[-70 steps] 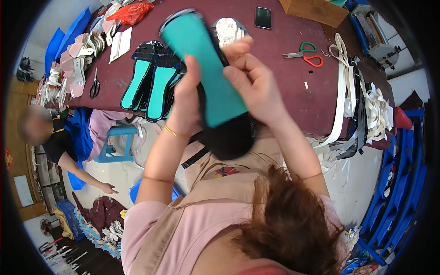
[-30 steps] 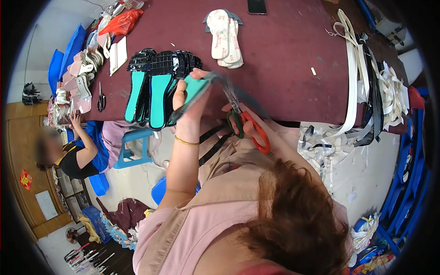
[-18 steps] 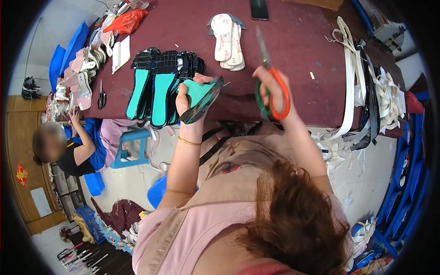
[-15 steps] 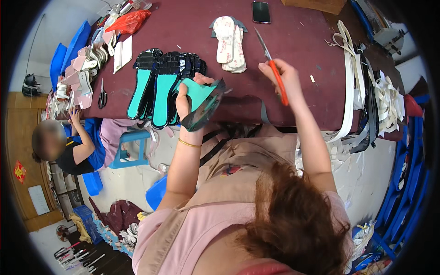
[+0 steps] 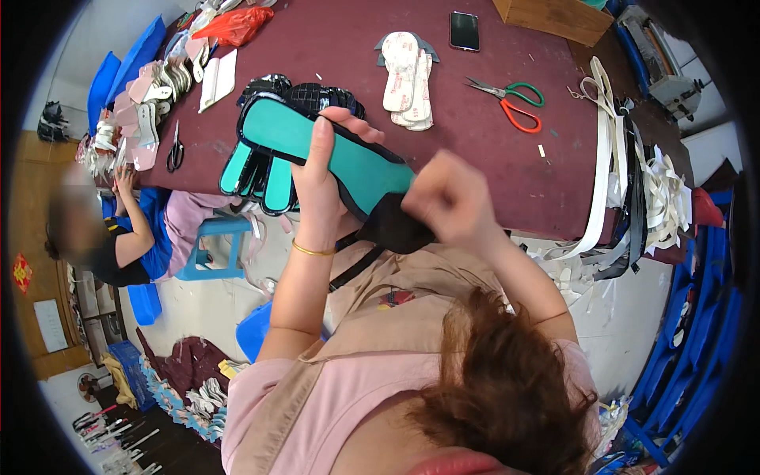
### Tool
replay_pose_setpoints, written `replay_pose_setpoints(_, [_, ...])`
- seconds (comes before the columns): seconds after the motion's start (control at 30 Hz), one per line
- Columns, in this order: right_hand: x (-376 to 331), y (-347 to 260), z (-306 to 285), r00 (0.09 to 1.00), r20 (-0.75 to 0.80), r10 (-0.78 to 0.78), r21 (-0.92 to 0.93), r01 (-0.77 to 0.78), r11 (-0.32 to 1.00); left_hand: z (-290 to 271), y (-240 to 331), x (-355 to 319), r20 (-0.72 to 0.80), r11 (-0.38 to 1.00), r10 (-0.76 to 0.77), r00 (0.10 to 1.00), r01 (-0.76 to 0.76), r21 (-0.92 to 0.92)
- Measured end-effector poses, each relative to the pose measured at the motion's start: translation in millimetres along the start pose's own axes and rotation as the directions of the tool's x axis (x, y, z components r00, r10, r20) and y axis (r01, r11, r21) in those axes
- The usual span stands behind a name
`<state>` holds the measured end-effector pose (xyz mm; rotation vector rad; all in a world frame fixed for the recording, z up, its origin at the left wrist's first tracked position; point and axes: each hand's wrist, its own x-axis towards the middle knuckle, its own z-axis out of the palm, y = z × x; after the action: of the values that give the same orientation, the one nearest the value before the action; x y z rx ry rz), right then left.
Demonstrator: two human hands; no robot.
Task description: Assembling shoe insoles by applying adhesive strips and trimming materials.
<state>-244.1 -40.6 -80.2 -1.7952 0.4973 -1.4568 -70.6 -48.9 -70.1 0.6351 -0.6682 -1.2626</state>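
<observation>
Teal insole (image 5: 332, 154) — being gripped firmly around its middle by left hand (image 5: 321, 186). Right hand (image 5: 447, 202) closing on black edge (image 5: 392, 226) — probably best keeping pull even, steadying against maroon table (image 5: 507, 174).

View: one head-worn fisheye camera, the left of a side-by-side pair.
Direction: steeply downward, past the wearer's hair and shoulders.
Near field: left hand (image 5: 328, 186) and right hand (image 5: 447, 202), close beneath the lens.
Middle field: maroon table (image 5: 507, 170), curving away at top.
Periphery: floor and a seated person (image 5: 103, 237) at left.
Distortion: straight edges bow toward the rim.
Shared coverage: none; single view.
</observation>
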Motion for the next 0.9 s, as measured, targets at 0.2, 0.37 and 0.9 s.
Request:
replay_pose_setpoints(0.2, [20, -1, -13, 0.644, 0.288, 0.709, 0.01, -0.742, 0.67, 29, 25, -7, -0.018, 0.981, -0.078, 0.997, 0.08, 0.176])
replay_pose_setpoints(0.37, [-7, 27, 8, 0.694, 0.292, 0.658, 0.025, -0.693, 0.72, 15, 8, -11, 0.07, 0.962, -0.249, 0.966, 0.238, 0.135])
replay_pose_setpoints(0.9, [0, 42, 20, 0.411, 0.534, 0.739, 0.631, -0.775, -0.025, -62, -1, 36, 0.415, 0.449, 0.211, 0.885, -0.465, 0.763])
